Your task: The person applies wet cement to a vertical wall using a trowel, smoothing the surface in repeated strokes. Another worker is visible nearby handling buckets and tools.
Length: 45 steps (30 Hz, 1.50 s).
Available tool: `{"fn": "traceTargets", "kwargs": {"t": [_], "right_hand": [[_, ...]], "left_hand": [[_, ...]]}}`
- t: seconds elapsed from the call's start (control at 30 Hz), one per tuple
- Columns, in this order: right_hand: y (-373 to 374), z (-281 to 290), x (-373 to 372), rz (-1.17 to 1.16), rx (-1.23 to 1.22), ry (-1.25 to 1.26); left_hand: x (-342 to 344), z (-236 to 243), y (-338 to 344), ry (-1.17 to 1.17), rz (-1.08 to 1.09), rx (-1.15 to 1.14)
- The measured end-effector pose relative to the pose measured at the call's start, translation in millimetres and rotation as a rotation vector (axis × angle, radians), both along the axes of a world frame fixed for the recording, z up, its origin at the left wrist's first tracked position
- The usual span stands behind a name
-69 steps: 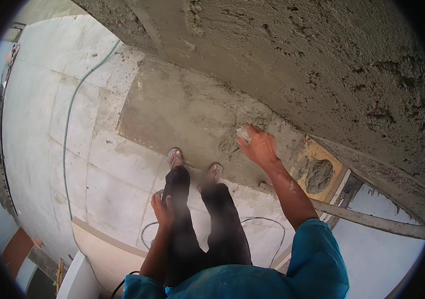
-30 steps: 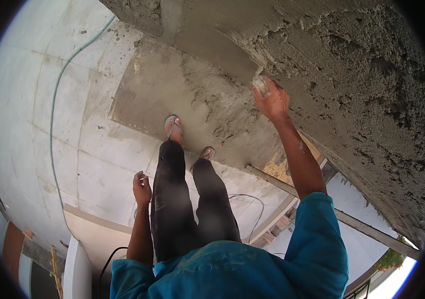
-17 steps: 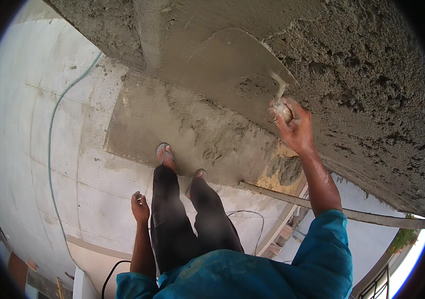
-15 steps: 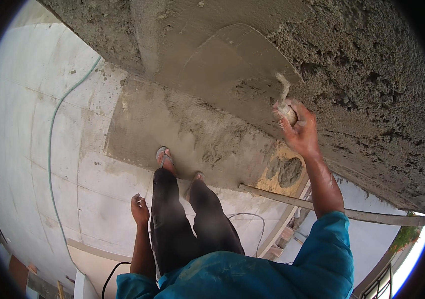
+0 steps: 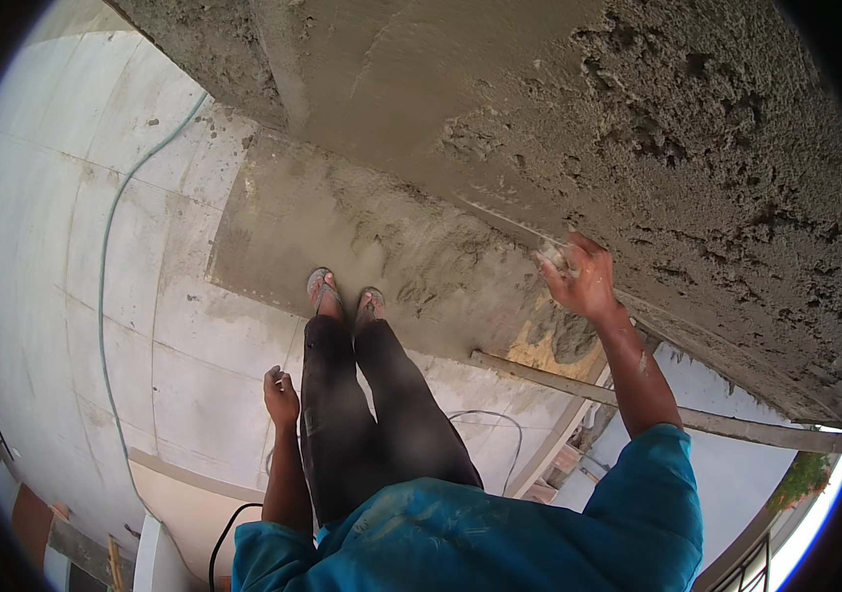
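My right hand (image 5: 584,279) is closed round the pale, mortar-caked handle of a plastering trowel (image 5: 500,217). The blade shows nearly edge-on, low on the wall beside the board. Grey mortar covers this wall (image 5: 371,69), smooth toward the left and rough and pitted toward the right. My left hand (image 5: 281,397) hangs low beside my left leg, its fingers loosely bent with a gap between them. I see nothing in it.
A board (image 5: 238,227) smeared with wet mortar lies along the wall's foot, and my sandalled feet stand on its near edge. A wooden bar (image 5: 697,422) crosses on the right. A green hose (image 5: 105,266) runs over the pale floor at left; a thin cable (image 5: 514,429) lies behind my legs.
My right hand has come down the wall toward the board with the trowel, whose blade has turned from broad face to nearly edge-on. My right foot has moved forward beside the left.
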State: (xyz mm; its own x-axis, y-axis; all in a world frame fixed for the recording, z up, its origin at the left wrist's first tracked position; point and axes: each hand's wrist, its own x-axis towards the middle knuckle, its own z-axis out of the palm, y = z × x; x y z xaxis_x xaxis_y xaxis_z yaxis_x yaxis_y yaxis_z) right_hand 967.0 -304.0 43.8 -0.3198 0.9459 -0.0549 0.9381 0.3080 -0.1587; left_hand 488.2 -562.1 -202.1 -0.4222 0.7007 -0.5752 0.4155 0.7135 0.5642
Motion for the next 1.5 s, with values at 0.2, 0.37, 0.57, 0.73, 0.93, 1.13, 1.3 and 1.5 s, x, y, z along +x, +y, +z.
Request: {"fn": "traceTargets", "kwargs": {"t": [0.2,0.37,0.57,0.73,0.93,1.13,1.3,1.5], "right_hand": [[4.0,-209.8,17.4,-0.238,-0.484,-0.425],[52.6,-202.7,-35.5,-0.398,-0.489,-0.251],[50.5,-122.6,-37.7,-0.343,-0.157,0.021],[45.0,-57.2,-23.9,-0.389,-0.058,0.247],[49.4,20.6,-19.8,-0.4,-0.054,0.419],[51.9,85.5,-17.1,-0.335,-0.139,0.726],[21.7,110.7,-0.4,-0.3,0.089,0.786],[-28.7,-56.4,24.9,-0.179,-0.101,-0.023]], "left_hand": [[9.4,6.3,-35.2,0.05,0.003,-0.089],[7.7,13.1,-61.8,0.114,0.025,-0.124],[26.8,16.2,-47.0,0.068,0.083,-0.096],[35.6,6.0,-40.0,0.039,0.059,0.006],[36.7,5.9,-37.1,0.023,0.048,-0.02],[35.2,14.5,-24.9,-0.012,0.03,-0.102],[32.2,6.6,-34.0,0.02,0.04,-0.021],[36.7,2.2,-51.0,0.043,0.029,-0.049]]}}
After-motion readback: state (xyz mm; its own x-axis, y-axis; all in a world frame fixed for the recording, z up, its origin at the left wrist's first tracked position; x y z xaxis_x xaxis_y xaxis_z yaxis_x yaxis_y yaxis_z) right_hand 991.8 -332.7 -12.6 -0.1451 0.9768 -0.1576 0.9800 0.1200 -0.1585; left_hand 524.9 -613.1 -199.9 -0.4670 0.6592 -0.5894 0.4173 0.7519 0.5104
